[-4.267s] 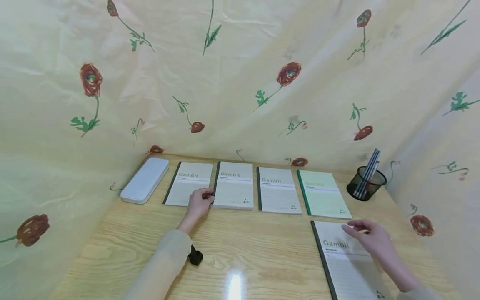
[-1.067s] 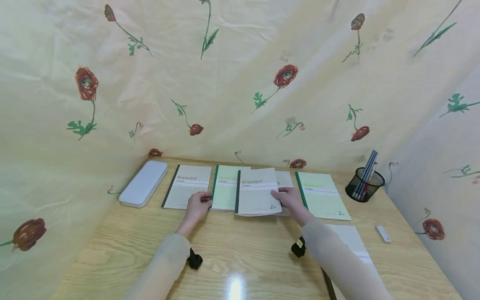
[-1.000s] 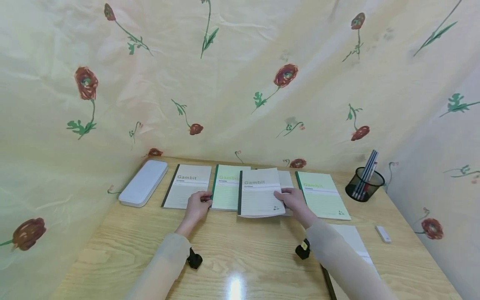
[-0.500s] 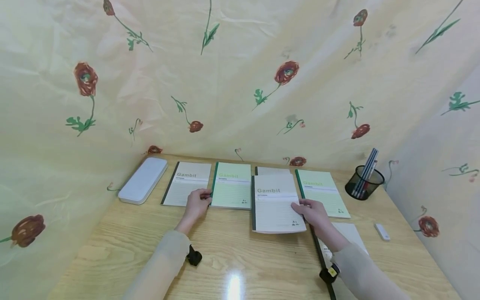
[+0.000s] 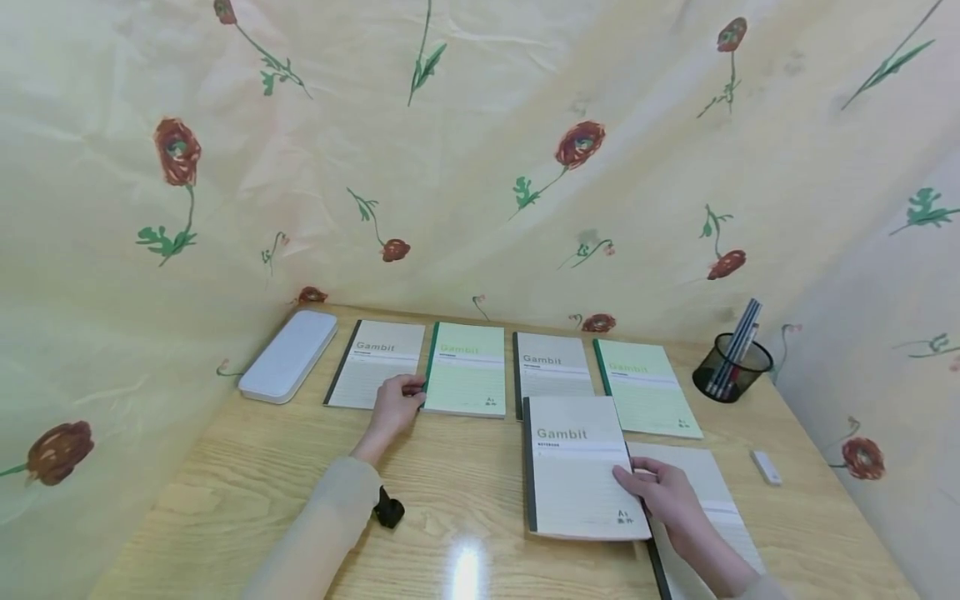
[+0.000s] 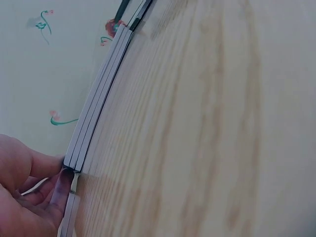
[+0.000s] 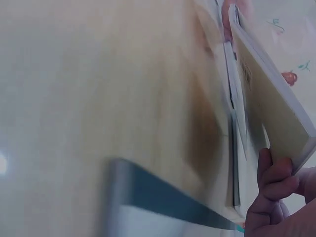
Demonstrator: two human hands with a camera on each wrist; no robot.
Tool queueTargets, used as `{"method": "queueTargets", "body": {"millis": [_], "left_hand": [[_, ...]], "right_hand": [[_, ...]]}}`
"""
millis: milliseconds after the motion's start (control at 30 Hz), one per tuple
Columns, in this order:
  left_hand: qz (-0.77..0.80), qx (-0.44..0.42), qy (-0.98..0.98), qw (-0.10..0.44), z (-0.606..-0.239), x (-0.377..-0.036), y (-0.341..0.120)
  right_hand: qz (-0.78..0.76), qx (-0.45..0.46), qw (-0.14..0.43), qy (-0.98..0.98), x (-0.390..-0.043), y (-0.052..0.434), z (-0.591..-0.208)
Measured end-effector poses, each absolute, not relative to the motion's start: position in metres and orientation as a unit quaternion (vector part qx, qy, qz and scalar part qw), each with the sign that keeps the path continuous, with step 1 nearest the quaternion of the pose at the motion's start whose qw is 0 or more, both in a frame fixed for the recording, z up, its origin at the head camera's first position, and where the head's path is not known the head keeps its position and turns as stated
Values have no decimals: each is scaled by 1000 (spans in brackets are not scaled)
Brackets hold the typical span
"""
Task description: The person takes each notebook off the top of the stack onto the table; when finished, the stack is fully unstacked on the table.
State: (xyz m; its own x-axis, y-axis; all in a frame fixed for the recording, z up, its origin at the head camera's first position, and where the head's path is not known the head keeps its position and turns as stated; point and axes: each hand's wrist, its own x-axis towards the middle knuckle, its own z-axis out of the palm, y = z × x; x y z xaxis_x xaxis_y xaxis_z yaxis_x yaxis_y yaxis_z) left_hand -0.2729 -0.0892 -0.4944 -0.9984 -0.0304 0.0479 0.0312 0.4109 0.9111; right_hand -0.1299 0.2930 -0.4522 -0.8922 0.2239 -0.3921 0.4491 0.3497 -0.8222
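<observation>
Nearest, right hand (image 5: 671,502) pinching the lower right corner of a grey-white "Gambit" notebook with a dark spine (image 5: 577,467) — thumb on the cover, fingers curled beneath, as the right wrist view shows (image 7: 276,177). Held just above the pale wooden table (image 5: 247,467), front edge overlapping another white notebook with a dark spine (image 5: 701,508) lying flat under the hand. Off to the right, a small white eraser (image 5: 766,467).

Further back, left hand (image 5: 397,406) resting at the seam between two notebooks of the back row, fingertips (image 6: 61,185) pinching the near corner of the pale green notebook (image 5: 467,379). Beside it to the left, a grey-white notebook (image 5: 375,362); to the right, a second grey-white one (image 5: 551,367) and a second pale green one (image 5: 645,385) — all flat, side by side.

Farthest, a white oblong pencil case (image 5: 288,357) at the left end, a black mesh pen cup (image 5: 731,367) at the right, and a cream cloth printed with red flowers (image 5: 480,167) behind.
</observation>
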Motion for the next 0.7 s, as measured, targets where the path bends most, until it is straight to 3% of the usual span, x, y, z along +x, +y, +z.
{"method": "queueTargets", "body": {"millis": [700], "left_hand": [[-542,-2,-840,27,-494,-272,-90]], "right_hand": [[-513,226,97,822,-88,279,-471]]}}
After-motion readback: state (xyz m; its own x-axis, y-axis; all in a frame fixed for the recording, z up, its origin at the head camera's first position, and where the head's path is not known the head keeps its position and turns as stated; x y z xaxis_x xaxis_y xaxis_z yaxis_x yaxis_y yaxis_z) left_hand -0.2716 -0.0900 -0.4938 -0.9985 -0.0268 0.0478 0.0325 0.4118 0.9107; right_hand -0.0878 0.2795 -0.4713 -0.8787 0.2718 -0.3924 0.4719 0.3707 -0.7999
